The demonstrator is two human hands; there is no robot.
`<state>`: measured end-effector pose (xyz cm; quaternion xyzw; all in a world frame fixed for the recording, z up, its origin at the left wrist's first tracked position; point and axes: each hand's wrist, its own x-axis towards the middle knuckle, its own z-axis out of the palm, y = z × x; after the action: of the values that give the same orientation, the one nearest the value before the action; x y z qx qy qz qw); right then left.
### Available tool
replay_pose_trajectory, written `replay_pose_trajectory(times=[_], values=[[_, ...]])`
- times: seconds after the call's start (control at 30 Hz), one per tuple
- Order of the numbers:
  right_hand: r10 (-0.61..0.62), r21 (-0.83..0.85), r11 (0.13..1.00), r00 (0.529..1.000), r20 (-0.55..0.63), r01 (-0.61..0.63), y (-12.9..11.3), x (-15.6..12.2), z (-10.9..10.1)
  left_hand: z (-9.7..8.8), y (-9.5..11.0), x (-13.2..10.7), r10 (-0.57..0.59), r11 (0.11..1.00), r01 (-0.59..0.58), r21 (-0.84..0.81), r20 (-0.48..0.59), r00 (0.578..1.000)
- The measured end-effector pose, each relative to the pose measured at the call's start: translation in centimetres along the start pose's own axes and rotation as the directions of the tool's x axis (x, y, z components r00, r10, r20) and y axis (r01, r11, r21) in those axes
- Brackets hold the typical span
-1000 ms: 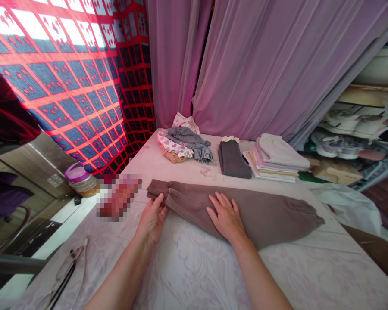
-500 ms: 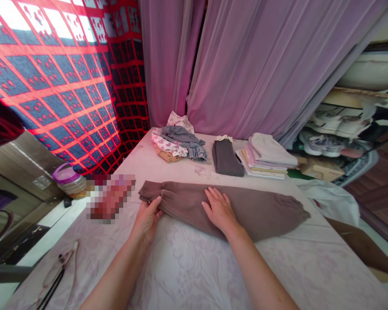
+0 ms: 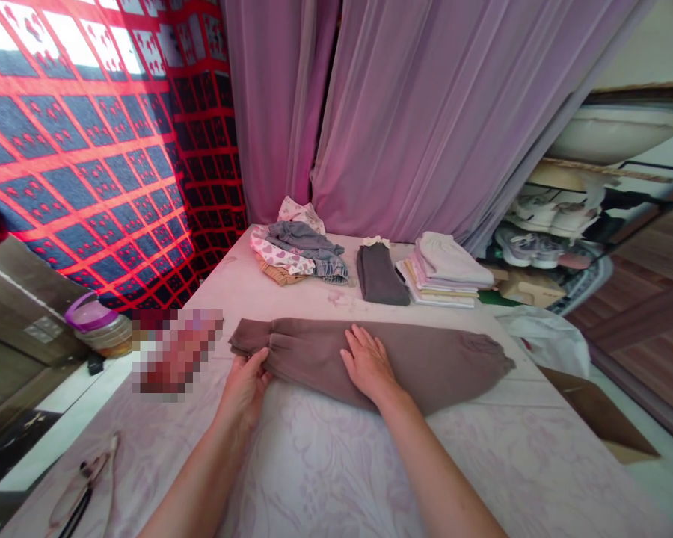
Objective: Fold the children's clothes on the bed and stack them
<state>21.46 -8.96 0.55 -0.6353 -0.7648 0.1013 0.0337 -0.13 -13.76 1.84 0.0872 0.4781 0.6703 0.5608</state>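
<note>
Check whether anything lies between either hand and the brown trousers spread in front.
Nothing visible does. The right hand lies flat on the brown trousers near their middle, and the left hand touches their gathered end; whether it pinches the cloth cannot be told. The folded stack lies farther back, apart.

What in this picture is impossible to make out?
Head view: a pixelated patch blurs whatever lies beside the brown garment.
Head view: the left hand curls at the garment's end; its own fingers hide whether it pinches cloth.
Head view: the glasses are cut off by the bottom edge.
</note>
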Motion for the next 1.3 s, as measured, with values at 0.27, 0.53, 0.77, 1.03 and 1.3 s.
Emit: replay_pose_trajectory(times=[0.27,0.53,0.77,1.03,1.3], values=[[-0.006,0.022,1.0,0.996,-0.085,0.007,-0.1,-2.5,1.5,0.1,-0.1,0.1,-0.003,1.0,0.003,0.023,-0.025,1.0],[-0.019,0.024,0.999,0.979,-0.202,0.025,-0.3,-3.0,1.7,0.0,0.0,0.2,0.013,1.0,-0.013,0.021,0.004,1.0],[-0.012,0.016,1.0,0.975,-0.224,0.016,-0.5,-3.2,1.7,0.1,0.1,0.2,0.013,1.0,-0.014,0.025,0.016,1.0],[-0.024,0.008,1.0,0.991,-0.133,0.026,-0.4,-1.9,-0.5,0.2,0.3,0.0,0.0,1.0,0.0,0.012,0.011,1.0],[0.02,-0.006,1.0,0.987,-0.156,-0.021,0.3,1.3,0.1,0.2,0.3,0.1,-0.014,0.999,0.014,0.03,-0.002,1.0]])
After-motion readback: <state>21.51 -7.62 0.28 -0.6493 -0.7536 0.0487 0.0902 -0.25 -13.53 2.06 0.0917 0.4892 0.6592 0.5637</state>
